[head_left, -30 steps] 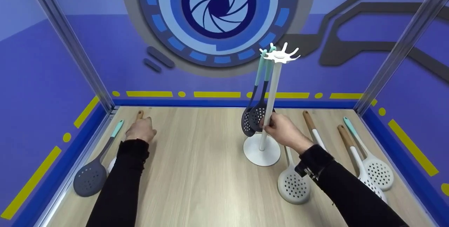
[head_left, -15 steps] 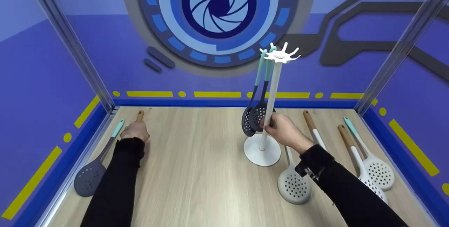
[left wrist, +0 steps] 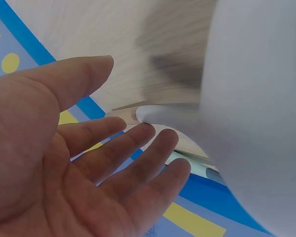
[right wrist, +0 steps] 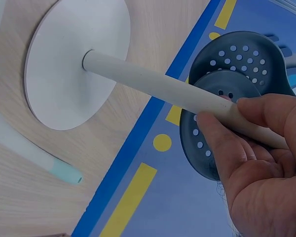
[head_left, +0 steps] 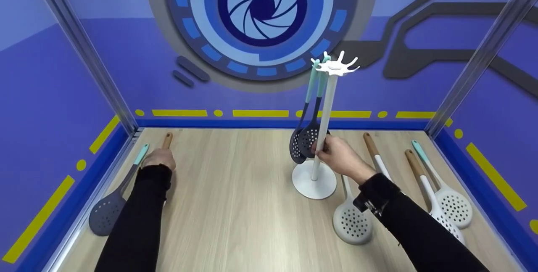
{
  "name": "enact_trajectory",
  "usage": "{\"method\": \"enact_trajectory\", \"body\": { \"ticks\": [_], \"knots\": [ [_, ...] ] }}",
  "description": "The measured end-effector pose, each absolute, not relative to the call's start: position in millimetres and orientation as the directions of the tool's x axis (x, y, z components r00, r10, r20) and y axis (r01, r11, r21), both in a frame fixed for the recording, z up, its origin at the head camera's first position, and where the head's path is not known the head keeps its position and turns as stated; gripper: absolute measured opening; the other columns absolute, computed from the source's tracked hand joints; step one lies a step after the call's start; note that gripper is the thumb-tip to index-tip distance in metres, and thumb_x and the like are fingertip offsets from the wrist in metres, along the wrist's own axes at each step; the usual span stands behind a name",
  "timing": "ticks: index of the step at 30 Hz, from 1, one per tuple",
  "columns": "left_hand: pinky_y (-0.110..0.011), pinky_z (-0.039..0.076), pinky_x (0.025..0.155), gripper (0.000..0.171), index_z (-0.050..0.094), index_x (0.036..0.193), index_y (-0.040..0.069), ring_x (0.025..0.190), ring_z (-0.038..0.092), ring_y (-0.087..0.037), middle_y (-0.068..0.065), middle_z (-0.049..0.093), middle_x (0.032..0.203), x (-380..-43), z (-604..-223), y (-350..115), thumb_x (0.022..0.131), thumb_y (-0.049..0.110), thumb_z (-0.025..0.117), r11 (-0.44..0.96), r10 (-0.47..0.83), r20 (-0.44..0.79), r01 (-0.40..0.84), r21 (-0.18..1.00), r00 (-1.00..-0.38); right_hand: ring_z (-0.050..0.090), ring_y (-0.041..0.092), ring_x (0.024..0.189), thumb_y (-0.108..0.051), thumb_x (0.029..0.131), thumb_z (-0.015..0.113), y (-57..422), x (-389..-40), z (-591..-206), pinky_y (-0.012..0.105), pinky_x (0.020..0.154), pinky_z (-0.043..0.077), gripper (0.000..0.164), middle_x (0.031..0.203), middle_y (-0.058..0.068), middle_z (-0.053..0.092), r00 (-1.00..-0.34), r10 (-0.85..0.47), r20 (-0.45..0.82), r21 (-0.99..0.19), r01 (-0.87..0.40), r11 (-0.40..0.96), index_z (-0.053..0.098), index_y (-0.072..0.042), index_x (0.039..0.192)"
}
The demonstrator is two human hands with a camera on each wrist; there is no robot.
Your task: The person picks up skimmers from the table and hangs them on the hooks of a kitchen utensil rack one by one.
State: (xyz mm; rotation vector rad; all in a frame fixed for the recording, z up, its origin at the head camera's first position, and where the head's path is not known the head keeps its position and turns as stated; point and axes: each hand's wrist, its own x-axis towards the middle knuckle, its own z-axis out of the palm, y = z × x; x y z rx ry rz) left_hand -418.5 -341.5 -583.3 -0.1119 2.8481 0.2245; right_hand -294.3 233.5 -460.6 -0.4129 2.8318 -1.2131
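My left hand (head_left: 162,158) is low over a utensil with a wooden handle (head_left: 168,139) at the left of the table. In the left wrist view its fingers are spread and fairly straight, the fingertips right at the utensil's white neck (left wrist: 160,113); the thumb is apart. A large white part (left wrist: 256,108) of it fills the right side there. My right hand (head_left: 340,156) grips the pole (right wrist: 148,85) of a white utensil stand (head_left: 335,69) between thumb and fingers. Two dark slotted utensils (head_left: 309,137) with mint handles hang from the stand's hooks.
A dark slotted turner (head_left: 108,213) with a mint handle lies left of my left arm. Near my right forearm lie a pale skimmer (head_left: 353,223), a wooden-handled utensil (head_left: 370,143), another with a white neck (head_left: 426,183) and a mint-handled skimmer (head_left: 454,207). Blue walls enclose the table.
My left hand has moved left and slightly back toward me, uncovering more of the wooden handle. The right hand, the stand and the hanging utensils have stayed in place.
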Motion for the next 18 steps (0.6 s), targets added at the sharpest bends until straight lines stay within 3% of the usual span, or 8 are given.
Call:
{"method": "enact_trajectory", "body": {
  "ticks": [1, 4, 6, 8, 12, 13, 15, 18],
  "knots": [
    [-0.052, 0.067, 0.066, 0.025, 0.078, 0.098, -0.011, 0.079, 0.077, -0.035, -0.027, 0.078, 0.091, -421.6, -589.1, -346.8, 0.108, 0.003, 0.060, 0.985, -0.056, -0.272, -0.098, 0.143, -0.961, 0.083, 0.043, 0.121, 0.006, 0.109, 0.067, 233.4, -294.5, -460.9, 0.058, 0.106, 0.069, 0.018, 0.122, 0.030, 0.084, -0.964, -0.255, 0.073, -0.716, -0.229, 0.659, 0.077, 0.009, 0.123],
    [-0.041, 0.059, 0.059, 0.049, 0.066, 0.154, -0.008, 0.065, 0.067, -0.027, -0.020, 0.073, 0.079, -397.8, -560.4, -329.4, 0.107, -0.004, 0.054, 0.972, -0.075, -0.268, -0.131, 0.197, -0.961, 0.083, 0.043, 0.120, 0.006, 0.109, 0.067, 233.6, -294.6, -461.1, 0.058, 0.106, 0.069, 0.018, 0.121, 0.029, 0.084, -0.965, -0.253, 0.073, -0.712, -0.228, 0.664, 0.077, 0.009, 0.123],
    [-0.034, 0.047, 0.055, 0.073, 0.041, 0.178, -0.001, 0.058, 0.055, -0.021, -0.011, 0.062, 0.069, -374.9, -536.2, -312.4, 0.107, -0.007, 0.050, 0.964, -0.083, -0.255, -0.142, 0.224, -0.963, 0.083, 0.042, 0.119, 0.006, 0.109, 0.067, 233.9, -294.6, -461.2, 0.057, 0.105, 0.069, 0.018, 0.120, 0.028, 0.084, -0.965, -0.252, 0.074, -0.707, -0.229, 0.669, 0.077, 0.008, 0.123],
    [-0.033, 0.037, 0.055, 0.091, 0.010, 0.187, 0.004, 0.057, 0.045, -0.019, -0.007, 0.053, 0.065, -341.7, -496.3, -284.8, 0.105, -0.012, 0.046, 0.957, -0.106, -0.255, -0.169, 0.238, -0.961, 0.083, 0.041, 0.118, 0.006, 0.109, 0.067, 234.0, -294.6, -461.2, 0.057, 0.104, 0.069, 0.017, 0.119, 0.028, 0.084, -0.965, -0.252, 0.075, -0.703, -0.230, 0.673, 0.077, 0.008, 0.123],
    [-0.036, 0.041, 0.056, 0.088, 0.015, 0.187, 0.003, 0.061, 0.051, -0.023, -0.015, 0.059, 0.070, -354.2, -512.7, -293.0, 0.106, -0.008, 0.047, 0.966, -0.129, -0.248, -0.178, 0.187, -0.960, 0.084, 0.042, 0.119, 0.005, 0.109, 0.067, 233.8, -295.0, -461.1, 0.057, 0.105, 0.069, 0.017, 0.120, 0.028, 0.085, -0.965, -0.252, 0.073, -0.707, -0.228, 0.669, 0.076, 0.009, 0.123],
    [-0.038, 0.043, 0.056, 0.079, 0.029, 0.183, -0.001, 0.062, 0.054, -0.025, -0.018, 0.062, 0.072, -367.6, -529.3, -303.1, 0.107, -0.006, 0.049, 0.967, -0.138, -0.241, -0.184, 0.176, -0.961, 0.084, 0.042, 0.119, 0.005, 0.109, 0.067, 233.7, -295.0, -460.9, 0.057, 0.105, 0.069, 0.017, 0.120, 0.028, 0.085, -0.965, -0.252, 0.072, -0.708, -0.227, 0.669, 0.076, 0.009, 0.123],
    [-0.041, 0.050, 0.057, 0.057, 0.056, 0.165, -0.008, 0.065, 0.061, -0.027, -0.023, 0.068, 0.078, -396.8, -565.2, -324.1, 0.109, -0.001, 0.052, 0.967, -0.156, -0.233, -0.197, 0.165, -0.960, 0.084, 0.042, 0.119, 0.005, 0.109, 0.067, 233.7, -295.1, -460.8, 0.057, 0.105, 0.069, 0.017, 0.120, 0.029, 0.085, -0.965, -0.251, 0.070, -0.710, -0.225, 0.667, 0.076, 0.009, 0.123],
    [-0.049, 0.060, 0.059, 0.031, 0.076, 0.116, -0.017, 0.070, 0.072, -0.032, -0.031, 0.074, 0.087, -432.0, -610.5, -352.6, 0.111, 0.006, 0.055, 0.970, -0.160, -0.227, -0.196, 0.146, -0.961, 0.083, 0.042, 0.119, 0.005, 0.109, 0.067, 233.5, -294.9, -460.7, 0.057, 0.105, 0.069, 0.017, 0.120, 0.029, 0.084, -0.966, -0.249, 0.066, -0.713, -0.220, 0.665, 0.076, 0.009, 0.123]
  ]
}}
